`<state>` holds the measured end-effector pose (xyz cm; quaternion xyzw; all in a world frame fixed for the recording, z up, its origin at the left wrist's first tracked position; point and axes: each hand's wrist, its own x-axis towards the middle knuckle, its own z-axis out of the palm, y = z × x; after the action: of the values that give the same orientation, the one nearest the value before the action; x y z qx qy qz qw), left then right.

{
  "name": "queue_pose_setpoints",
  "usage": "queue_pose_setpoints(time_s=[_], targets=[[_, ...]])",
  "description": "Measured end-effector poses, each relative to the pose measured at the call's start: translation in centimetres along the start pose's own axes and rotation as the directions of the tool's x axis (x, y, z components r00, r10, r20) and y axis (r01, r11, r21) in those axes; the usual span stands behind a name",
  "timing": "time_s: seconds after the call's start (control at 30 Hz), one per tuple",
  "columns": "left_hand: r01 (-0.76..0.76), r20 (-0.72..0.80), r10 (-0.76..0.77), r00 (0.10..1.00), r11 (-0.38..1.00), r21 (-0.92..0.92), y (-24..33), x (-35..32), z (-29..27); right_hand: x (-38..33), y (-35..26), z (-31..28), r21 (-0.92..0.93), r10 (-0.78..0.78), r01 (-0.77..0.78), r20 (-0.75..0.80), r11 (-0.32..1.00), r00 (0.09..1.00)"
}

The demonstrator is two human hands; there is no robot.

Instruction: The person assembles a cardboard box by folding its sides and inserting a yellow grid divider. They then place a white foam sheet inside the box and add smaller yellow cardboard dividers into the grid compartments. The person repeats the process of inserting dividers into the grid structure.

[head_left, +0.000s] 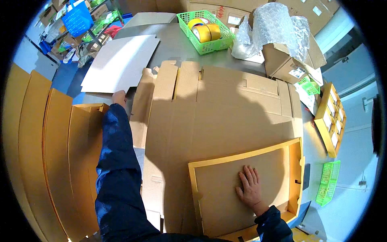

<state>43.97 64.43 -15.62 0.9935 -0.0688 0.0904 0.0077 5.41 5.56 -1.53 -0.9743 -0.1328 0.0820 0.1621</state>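
A: Start with the right hand (249, 188). What is it doing?

B: It lies palm down, fingers extended and slightly spread, on the floor of a shallow cardboard tray (219, 193). It isn't gripping anything.

A: And the tray itself?

B: Near the person, toward the right, on top of a large flattened cardboard sheet (217, 121) that covers much of the counter (167, 42).

A: The left hand (119, 98)?

B: Stretched far forward, fingers curled, at the near edge of the white sheets (121, 60). I can't tell whether it pinches them or only touches (the fingertips are hidden).

A: Farther out?

B: Past the cardboard sheet, a green basket (208, 49) holds yellow tape rolls (207, 33). To its right, bubble wrap (274, 28) bulges out above an open carton (284, 66).

A: What about the sides?

B: Tall brown cardboard panels (56, 149) stand along the left, beside the outstretched sleeve. On the right there's a tilted divided tray (329, 117), with another green container (328, 183) nearer the person.

A: Anything at the back?

B: A blue bag (76, 19), upper left, near cluttered shelves.
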Motion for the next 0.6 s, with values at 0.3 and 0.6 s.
queue_pose_setpoints(time_s=[0.3, 0.6], targets=[[0.433, -0.07, -0.429, 0.901, 0.897, 0.083, 8.2, 0.2, -3.2, -0.4, 0.2, 0.2, -0.005, 0.005, -0.005, -0.008, 1.0, 1.0], [0.346, 0.162, -0.355, 0.921, 0.935, 0.082, 4.2, 0.1, -1.4, -0.3, 0.3, 0.3, -0.007, 0.006, -0.006, 0.001, 1.0, 1.0]])
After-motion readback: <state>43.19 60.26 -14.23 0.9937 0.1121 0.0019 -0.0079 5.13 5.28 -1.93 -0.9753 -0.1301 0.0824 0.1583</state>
